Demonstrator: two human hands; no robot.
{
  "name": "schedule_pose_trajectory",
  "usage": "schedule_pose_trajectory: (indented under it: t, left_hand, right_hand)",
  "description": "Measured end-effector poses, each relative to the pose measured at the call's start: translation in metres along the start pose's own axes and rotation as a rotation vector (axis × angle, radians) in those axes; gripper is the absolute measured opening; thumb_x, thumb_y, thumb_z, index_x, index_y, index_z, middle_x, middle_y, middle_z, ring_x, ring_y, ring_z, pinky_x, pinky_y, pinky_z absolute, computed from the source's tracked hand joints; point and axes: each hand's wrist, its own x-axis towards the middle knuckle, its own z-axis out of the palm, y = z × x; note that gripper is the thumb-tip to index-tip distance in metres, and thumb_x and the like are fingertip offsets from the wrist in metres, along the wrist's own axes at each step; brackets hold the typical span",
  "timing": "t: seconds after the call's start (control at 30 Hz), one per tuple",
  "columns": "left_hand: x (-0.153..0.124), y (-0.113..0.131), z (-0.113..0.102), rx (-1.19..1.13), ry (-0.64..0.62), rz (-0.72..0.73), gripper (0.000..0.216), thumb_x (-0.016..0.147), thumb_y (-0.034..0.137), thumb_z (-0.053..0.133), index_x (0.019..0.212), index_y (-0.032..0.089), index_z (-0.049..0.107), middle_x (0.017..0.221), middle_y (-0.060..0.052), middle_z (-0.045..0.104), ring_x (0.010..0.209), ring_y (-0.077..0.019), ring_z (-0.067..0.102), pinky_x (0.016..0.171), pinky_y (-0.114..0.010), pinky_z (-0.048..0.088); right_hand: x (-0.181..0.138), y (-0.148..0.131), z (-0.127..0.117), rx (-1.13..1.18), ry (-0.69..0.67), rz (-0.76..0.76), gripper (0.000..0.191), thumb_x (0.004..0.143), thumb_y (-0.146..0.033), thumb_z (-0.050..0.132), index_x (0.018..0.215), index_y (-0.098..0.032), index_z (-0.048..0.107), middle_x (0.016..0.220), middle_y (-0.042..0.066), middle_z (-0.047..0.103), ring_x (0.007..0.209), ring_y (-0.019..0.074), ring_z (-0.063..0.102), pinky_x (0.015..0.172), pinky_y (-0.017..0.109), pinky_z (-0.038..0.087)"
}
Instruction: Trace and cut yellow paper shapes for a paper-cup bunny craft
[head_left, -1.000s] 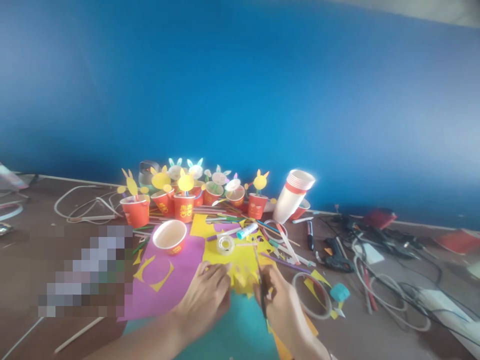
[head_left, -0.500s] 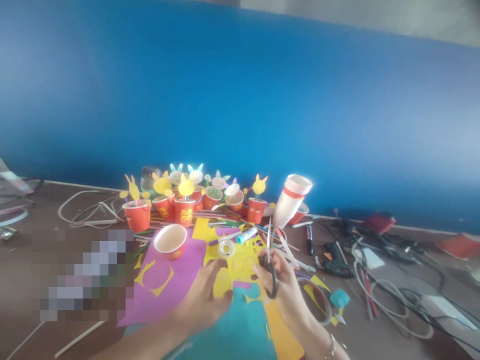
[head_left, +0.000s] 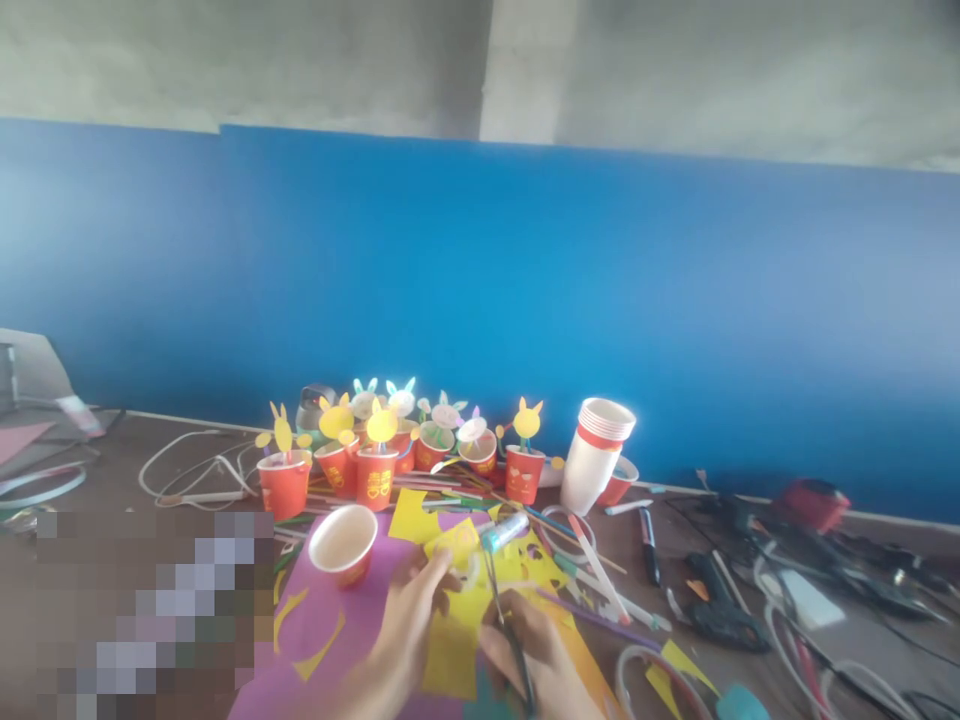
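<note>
My left hand (head_left: 412, 615) pinches a small piece of yellow paper (head_left: 454, 538) between thumb and fingers. My right hand (head_left: 536, 640) grips a pair of scissors (head_left: 516, 650) by its dark handles, with the blades pointing away from me, close to the yellow piece. Beneath both hands lie more yellow paper sheets (head_left: 450, 665), some with cut-outs. A purple sheet (head_left: 292, 690) spreads to the left, carrying an empty paper cup (head_left: 343, 570) and a yellow offcut (head_left: 322, 645). Just beyond the scissor tips is a glue stick (head_left: 504, 530).
Red cups with paper animal figures (head_left: 375, 480) line the back, before a blue partition (head_left: 480, 260). A stack of paper cups (head_left: 589, 470) stands behind the hands. To the right lie a marker (head_left: 649, 545), a black glue gun (head_left: 724, 605) and tangled cables.
The view has tilted up. My left hand has picked up the small yellow piece and lifted it, while the right hand has brought the scissors left toward it.
</note>
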Motion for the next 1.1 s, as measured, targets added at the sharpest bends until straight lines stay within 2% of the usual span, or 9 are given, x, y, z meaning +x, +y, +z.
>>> schedule_pose_trajectory:
  t: [0.13,0.3,0.5,0.7,0.93,1.1]
  left_hand:
    - [0.0,0.002,-0.003,-0.048,-0.06,0.029,0.029,0.068,0.041,0.069,0.078,0.015,0.061,0.051,0.004,0.052,0.046,-0.0083,0.045,0.046,-0.02,0.029]
    - [0.0,0.004,-0.001,0.003,-0.106,0.033,0.03,0.069,0.042,0.067,0.065,0.016,0.054,0.046,0.006,0.047,0.04,-0.0054,0.034,0.043,-0.02,0.022]
    - [-0.001,0.002,0.001,0.0,-0.187,-0.128,0.023,0.064,0.034,0.068,0.069,0.017,0.053,0.044,0.008,0.044,0.042,-0.0062,0.036,0.044,-0.019,0.022]
    - [-0.003,0.002,0.001,0.024,-0.257,-0.131,0.017,0.067,0.032,0.063,0.067,0.017,0.054,0.043,0.007,0.042,0.039,-0.0059,0.031,0.042,-0.021,0.021]
    - [-0.006,0.004,0.003,-0.004,-0.258,-0.149,0.015,0.066,0.029,0.064,0.069,0.017,0.056,0.047,0.007,0.042,0.042,-0.0058,0.034,0.042,-0.019,0.022]
    - [-0.005,0.002,0.001,0.01,-0.255,-0.147,0.014,0.069,0.028,0.061,0.066,0.016,0.054,0.045,0.008,0.04,0.04,-0.0052,0.031,0.041,-0.018,0.021]
  right_hand:
    - [-0.002,0.001,0.004,-0.031,-0.04,0.01,0.048,0.071,-0.066,0.056,0.074,-0.019,0.046,0.046,-0.007,0.045,0.036,0.0064,0.036,0.036,0.018,0.027]
    - [-0.005,0.001,0.008,-0.045,-0.058,-0.003,0.041,0.071,-0.06,0.058,0.074,-0.021,0.047,0.05,-0.008,0.04,0.041,0.008,0.036,0.042,0.02,0.032]
    - [-0.006,0.001,0.01,-0.074,-0.035,-0.013,0.034,0.075,-0.056,0.056,0.074,-0.023,0.048,0.051,-0.007,0.042,0.042,0.0103,0.041,0.044,0.021,0.032]
    - [-0.004,0.006,0.011,-0.073,-0.015,-0.027,0.032,0.077,-0.054,0.054,0.072,-0.023,0.048,0.048,-0.007,0.042,0.04,0.0104,0.039,0.043,0.022,0.032]
    - [-0.004,0.01,0.015,-0.063,0.004,-0.021,0.037,0.077,-0.059,0.051,0.072,-0.023,0.047,0.046,-0.007,0.042,0.037,0.0104,0.038,0.04,0.021,0.03]
    - [-0.006,0.008,0.013,-0.048,-0.046,-0.014,0.033,0.08,-0.054,0.053,0.074,-0.023,0.046,0.048,-0.008,0.041,0.039,0.0098,0.038,0.04,0.021,0.03]
